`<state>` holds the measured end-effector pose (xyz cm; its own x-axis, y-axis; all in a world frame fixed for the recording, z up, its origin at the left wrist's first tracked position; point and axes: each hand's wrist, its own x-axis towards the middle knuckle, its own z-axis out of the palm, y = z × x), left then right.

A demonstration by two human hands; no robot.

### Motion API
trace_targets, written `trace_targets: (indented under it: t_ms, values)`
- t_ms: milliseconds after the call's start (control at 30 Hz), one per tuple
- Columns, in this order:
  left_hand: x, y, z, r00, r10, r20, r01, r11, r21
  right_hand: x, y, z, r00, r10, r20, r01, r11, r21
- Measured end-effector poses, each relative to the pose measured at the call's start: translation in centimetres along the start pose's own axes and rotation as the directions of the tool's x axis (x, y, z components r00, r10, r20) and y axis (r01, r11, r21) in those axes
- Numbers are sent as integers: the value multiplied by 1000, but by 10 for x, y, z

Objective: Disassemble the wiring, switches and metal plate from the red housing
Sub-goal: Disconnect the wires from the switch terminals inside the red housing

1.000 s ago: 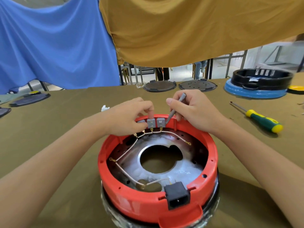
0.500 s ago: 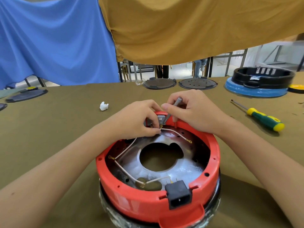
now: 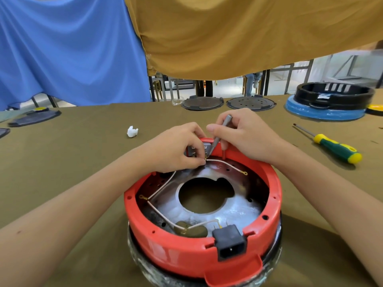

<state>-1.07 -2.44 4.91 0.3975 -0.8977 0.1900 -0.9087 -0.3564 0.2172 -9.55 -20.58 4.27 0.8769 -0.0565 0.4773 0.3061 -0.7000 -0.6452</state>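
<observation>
Hands meet at the far rim of the red housing (image 3: 186,253) on the table (image 3: 83,154): the left hand (image 3: 178,148) pinches the white wire (image 3: 226,164) at the grey switches (image 3: 191,151), while the right hand (image 3: 246,135) grips a slim grey tool (image 3: 219,133). Prying at the terminal, not tugging the wire, looks safest.

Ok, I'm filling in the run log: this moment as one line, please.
left hand pinches wire terminal at grey switches | right hand holds grey tool, tip at terminal | red housing | plate still in
</observation>
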Motion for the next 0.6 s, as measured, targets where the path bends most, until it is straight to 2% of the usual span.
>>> trace_targets:
  t_ms: [200, 600]
  values:
    - [1, 0, 0, 1000, -17, 1, 17, 1000, 7, -1, -1, 0, 1000, -15, 7, 15, 1000, -15]
    - [0, 0, 1, 1000, -20, 1, 20, 1000, -23, 14, 3, 5, 997, 79, 0, -79, 996, 31]
